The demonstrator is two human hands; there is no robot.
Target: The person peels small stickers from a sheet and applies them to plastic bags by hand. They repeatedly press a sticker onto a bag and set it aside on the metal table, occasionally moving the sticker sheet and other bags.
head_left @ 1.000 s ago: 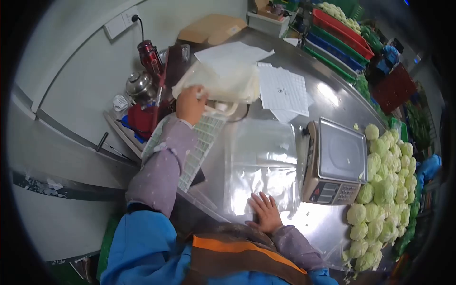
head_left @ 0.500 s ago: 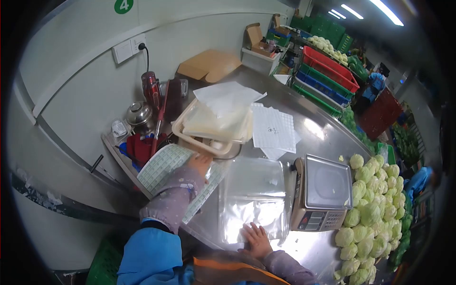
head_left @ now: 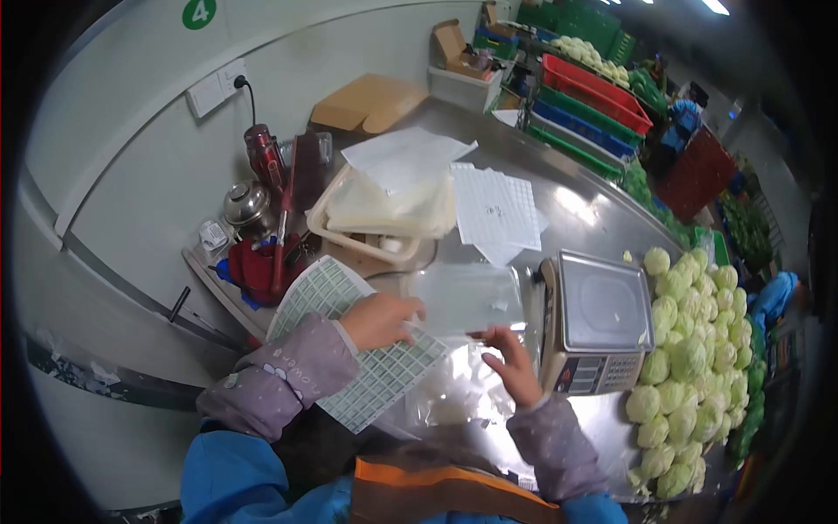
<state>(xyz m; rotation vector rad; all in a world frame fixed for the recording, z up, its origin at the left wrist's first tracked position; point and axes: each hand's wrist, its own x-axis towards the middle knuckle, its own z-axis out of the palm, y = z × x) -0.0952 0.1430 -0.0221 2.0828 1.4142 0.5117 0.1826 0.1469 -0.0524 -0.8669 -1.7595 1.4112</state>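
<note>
My left hand [head_left: 381,320] is closed on a sheet of green-and-white labels [head_left: 375,375], its fingers curled near the sheet's right edge. The sheet slants across the table's front left and overlaps the stack of clear plastic bags [head_left: 467,293]. Over those bags is my right hand [head_left: 511,360], thumb and forefinger apart, with nothing visible between them. Just right of it stands a weighing scale [head_left: 604,301] with a bare metal pan. A beige tray [head_left: 349,237] holding plastic film and white sheets lies beyond my left hand.
Many pale green cabbages [head_left: 690,358] are heaped right of the scale. Printed white papers [head_left: 497,210] lie behind the bags. At the left are a metal pot [head_left: 246,205], a red flask [head_left: 264,155] and red cloth [head_left: 253,266]. Stacked crates [head_left: 594,100] stand at the back.
My left hand has drawn the label sheet up and right toward the bags. My right hand has risen from the bags' front edge and moved forward and right, its fingers now parted.
</note>
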